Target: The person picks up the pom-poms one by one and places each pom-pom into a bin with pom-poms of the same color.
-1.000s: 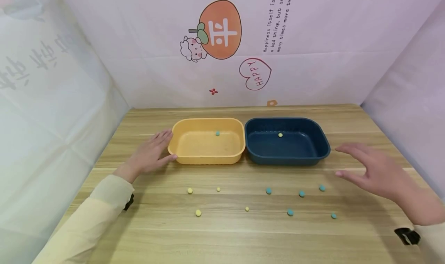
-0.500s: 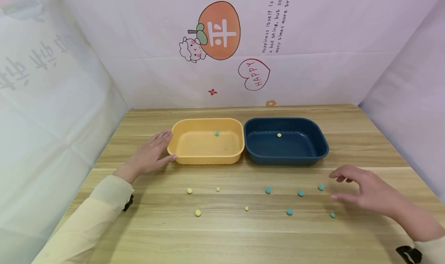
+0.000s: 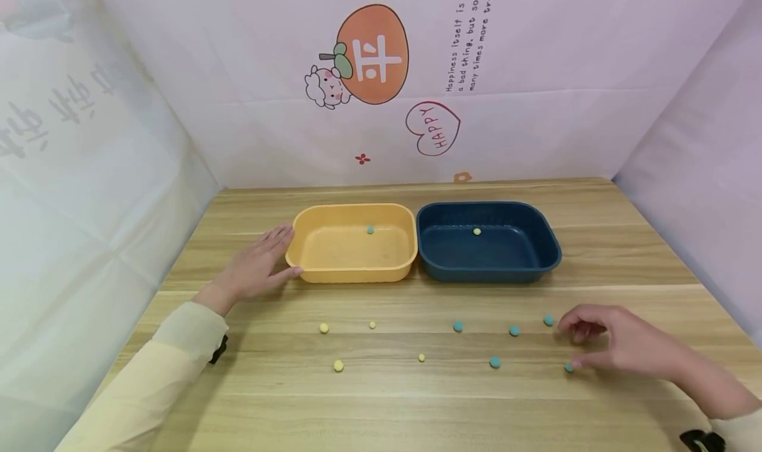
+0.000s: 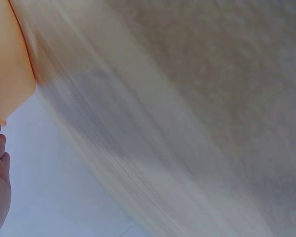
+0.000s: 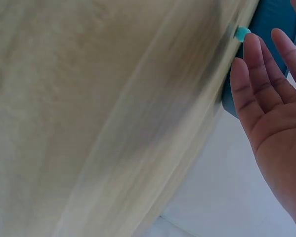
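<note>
My left hand (image 3: pixel 253 267) rests at the left end of the yellow bin (image 3: pixel 357 276), fingers at its rim and thumb at the near corner. Inside that bin lies a small round teal piece (image 3: pixel 370 229). My right hand (image 3: pixel 619 343) hovers low over the table's right side, thumb and fingers apart, holding nothing visible. Its thumb partly covers a teal piece (image 3: pixel 568 368); another teal piece (image 3: pixel 548 319) lies beside the index finger. In the right wrist view a teal piece (image 5: pixel 242 34) shows just past the fingertips.
A dark blue bin (image 3: pixel 488 274) stands against the yellow one, holding a small yellow piece (image 3: pixel 477 231). Several yellow pieces (image 3: pixel 338 366) lie front left on the wooden table (image 3: pixel 381 419), with more teal pieces (image 3: pixel 495 362) to their right. Printed cloth (image 3: pixel 268 141) encloses the back and sides.
My right hand has come down and toward me, from beside the blue bin to the rightmost teal pieces, its fingers curling more. The left hand stays at the yellow bin.
</note>
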Tool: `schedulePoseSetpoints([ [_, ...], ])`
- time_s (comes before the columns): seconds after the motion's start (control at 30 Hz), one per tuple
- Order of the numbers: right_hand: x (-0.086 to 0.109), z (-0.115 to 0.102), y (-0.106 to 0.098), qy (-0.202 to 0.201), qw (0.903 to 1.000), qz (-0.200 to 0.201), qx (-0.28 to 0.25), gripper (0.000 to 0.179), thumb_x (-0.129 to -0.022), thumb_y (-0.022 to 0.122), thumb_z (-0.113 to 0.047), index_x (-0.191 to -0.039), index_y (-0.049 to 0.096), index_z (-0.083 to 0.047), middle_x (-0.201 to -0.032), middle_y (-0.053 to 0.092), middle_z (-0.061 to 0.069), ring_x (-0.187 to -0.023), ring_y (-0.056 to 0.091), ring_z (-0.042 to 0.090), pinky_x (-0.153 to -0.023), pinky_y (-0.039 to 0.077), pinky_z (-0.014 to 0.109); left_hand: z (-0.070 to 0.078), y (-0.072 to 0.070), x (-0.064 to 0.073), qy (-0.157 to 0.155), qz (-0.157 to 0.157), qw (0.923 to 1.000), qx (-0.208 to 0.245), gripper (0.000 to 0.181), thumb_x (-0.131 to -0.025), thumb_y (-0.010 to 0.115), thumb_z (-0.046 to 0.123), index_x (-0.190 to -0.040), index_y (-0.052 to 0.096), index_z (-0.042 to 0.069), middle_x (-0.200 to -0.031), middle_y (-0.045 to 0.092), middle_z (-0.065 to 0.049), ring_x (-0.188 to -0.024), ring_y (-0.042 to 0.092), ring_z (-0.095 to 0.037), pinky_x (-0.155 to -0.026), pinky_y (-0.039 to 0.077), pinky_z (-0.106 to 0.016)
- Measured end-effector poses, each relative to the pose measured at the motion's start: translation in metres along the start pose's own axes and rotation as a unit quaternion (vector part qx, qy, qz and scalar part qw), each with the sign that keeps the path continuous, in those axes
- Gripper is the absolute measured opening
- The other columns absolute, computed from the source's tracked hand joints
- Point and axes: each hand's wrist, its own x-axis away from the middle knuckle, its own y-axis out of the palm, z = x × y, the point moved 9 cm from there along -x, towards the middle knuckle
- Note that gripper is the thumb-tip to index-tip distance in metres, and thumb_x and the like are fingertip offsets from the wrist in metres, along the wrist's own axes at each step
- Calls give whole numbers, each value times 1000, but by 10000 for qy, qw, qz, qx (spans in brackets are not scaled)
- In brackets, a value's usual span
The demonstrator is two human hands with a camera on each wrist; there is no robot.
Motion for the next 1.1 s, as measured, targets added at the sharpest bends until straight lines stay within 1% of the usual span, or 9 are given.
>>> schedulePoseSetpoints([
  [0.1,2,2,6,-28,9990,-209,-385,39,-75,86,-20,-107,65,-15,-94,64,-7,-79,59,12,-68,51,23,1,0,0,-13,-34,10000,38,86,-98,49,54,-151,19,-7,-157,18,-23,-145,15,-37,-118,11,-44],
  [0.23,5,3,14,-38,9953,-456,-855,35,-77,83,-14,-108,65,-13,-94,64,-3,-78,59,14,-65,53,25,1,1,0,-43,-75,9999,61,87,-98,48,55,-152,18,-6,-158,16,-21,-145,15,-37,-118,10,-44],
  [0.57,6,4,22,-138,9891,-742,-1268,32,-79,81,-11,-107,65,-11,-91,63,0,-76,58,16,-61,52,27,1,2,1,-36,-55,10000,31,87,-97,48,55,-151,19,-7,-157,19,-23,-144,16,-38,-118,13,-46],
  [0.73,5,4,25,-259,9894,-778,-1200,30,-79,81,-11,-105,64,-14,-88,61,-2,-74,57,14,-58,51,25,1,1,0,-41,-34,10000,12,87,-97,48,55,-151,19,-6,-157,19,-23,-144,16,-37,-118,13,-45],
  [0.97,4,2,27,-482,9945,-651,-657,28,-79,81,-12,-99,65,-21,-84,58,-11,-70,56,9,-54,49,21,0,1,0,-71,-50,10000,49,87,-97,48,55,-152,19,-6,-157,19,-22,-145,15,-36,-118,12,-45],
  [1.1,3,0,27,-559,9944,-620,-653,26,-79,81,-8,-94,66,-22,-84,58,-12,-69,56,8,-54,49,21,0,1,0,-108,-63,9999,97,87,-97,48,55,-152,18,-5,-158,18,-22,-145,13,-36,-118,11,-45],
])
